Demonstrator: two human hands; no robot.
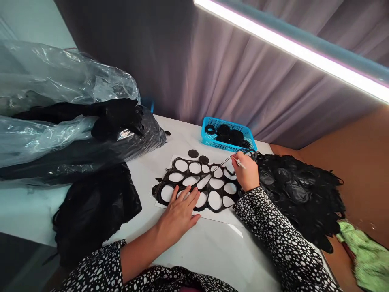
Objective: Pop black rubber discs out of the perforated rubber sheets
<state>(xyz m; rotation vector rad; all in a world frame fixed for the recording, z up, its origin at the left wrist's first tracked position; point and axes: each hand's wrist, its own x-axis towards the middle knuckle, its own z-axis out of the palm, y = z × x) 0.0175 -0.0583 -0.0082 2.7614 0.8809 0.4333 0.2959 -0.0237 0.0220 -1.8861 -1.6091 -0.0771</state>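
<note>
1. Left hand [181,211] spread flat, fingers open, pressing on the lower-left part of the black rubber sheet [197,184]; holding nothing.
2. Right hand [247,172] closed around a thin pointed tool [226,161], with the tip reaching toward 9 o'clock over the upper row of holes in the sheet.
3. Black rubber sheet lying at the table's centre, punched through with round and oval holes, resting on a white backing sheet [219,217] that shows through the holes.
4. Two loose black discs [198,156] lying on the table just beyond the sheet, at 12 o'clock from the left hand.
5. Blue plastic basket [212,140] standing at 12 o'clock from the right hand, close by, with black rings and discs [229,136] inside.
6. Heap of black rubber offcuts [300,194] piled at 3 o'clock from the right hand, touching the sleeve side.
7. Clear plastic bag [60,105] with black material inside, lying at 10 o'clock from the left hand, well apart from it.
8. Black bag [94,211] slumped at 9 o'clock from the left hand, at the near-left table edge.
9. Green cloth [364,255] seen at 4 o'clock, past the offcuts.
10. White table [212,251] bare between the two spotted sleeves [279,235].
</note>
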